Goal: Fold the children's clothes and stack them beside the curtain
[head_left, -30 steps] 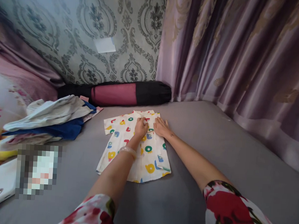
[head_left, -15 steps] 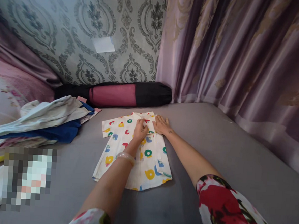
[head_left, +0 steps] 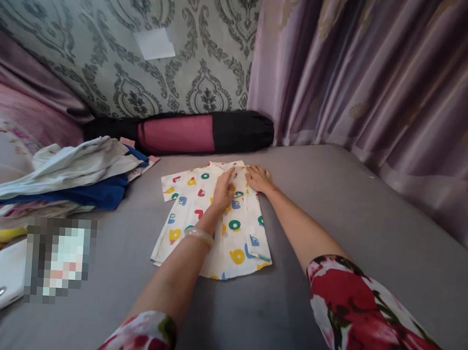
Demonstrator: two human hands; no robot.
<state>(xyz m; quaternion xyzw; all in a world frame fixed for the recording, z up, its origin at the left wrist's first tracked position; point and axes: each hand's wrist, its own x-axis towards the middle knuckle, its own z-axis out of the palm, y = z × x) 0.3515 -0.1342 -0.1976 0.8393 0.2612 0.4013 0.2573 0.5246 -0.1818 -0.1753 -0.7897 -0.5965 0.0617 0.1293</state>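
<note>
A small white short-sleeved shirt (head_left: 188,204) with a colourful letter print lies flat, collar away from me. Its left sleeve is spread out, while the right side looks folded inward. On the upper front, just below the collar, my left hand (head_left: 224,190) rests with its fingers stretched forward. My right hand (head_left: 258,179) lies at the shirt's right shoulder edge, fingers spread and pressed down. Neither hand visibly grips the cloth, though the left fingertips are partly hidden.
A heap of clothes (head_left: 71,170) sits at the left on the grey bedsheet (head_left: 335,213). In front of it are a white power bank (head_left: 4,274) with a cable and a blurred-out patch. A long black and pink bag (head_left: 177,132) lies along the wall, and curtains (head_left: 323,69) hang at the right.
My left hand has slid slightly toward the collar and its fingers have straightened. My right hand has shifted a little outward at the shoulder. The view has tilted slightly.
</note>
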